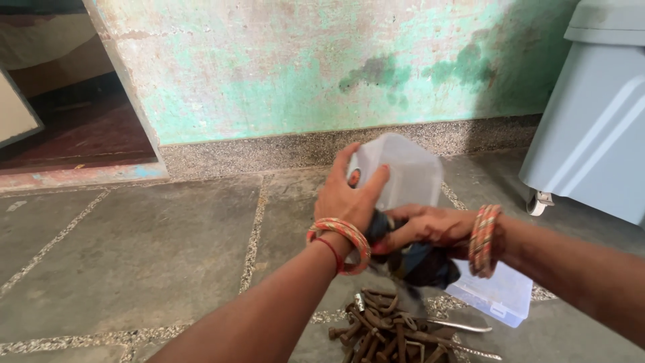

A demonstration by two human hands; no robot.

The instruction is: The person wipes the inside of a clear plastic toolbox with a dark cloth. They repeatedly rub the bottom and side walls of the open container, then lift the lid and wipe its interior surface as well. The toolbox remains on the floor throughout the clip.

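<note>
My left hand (349,198) holds a translucent plastic box (403,171) up in front of me, thumb and fingers (373,183) clamped around its near side, with the box tilted toward the wall. My right hand (430,225) sits just at 5 o'clock of the left, its fingers bunched on a dark cloth (420,262) that it presses against the underside of the box. Both wrists wear stacks of bangles (485,240), with a red thread on the left one.

Below my hands, at 6 o'clock, a pile of rusty bolts and nails (386,329) lies on the stone floor (134,255). A clear lid (497,296) rests flat on the floor at 4 o'clock of the pile, partly hidden under my right forearm.

At 12 o'clock stands a flaking green wall (282,67). A grey wheeled bin (591,128) stands at 2 o'clock, well apart from the box.
</note>
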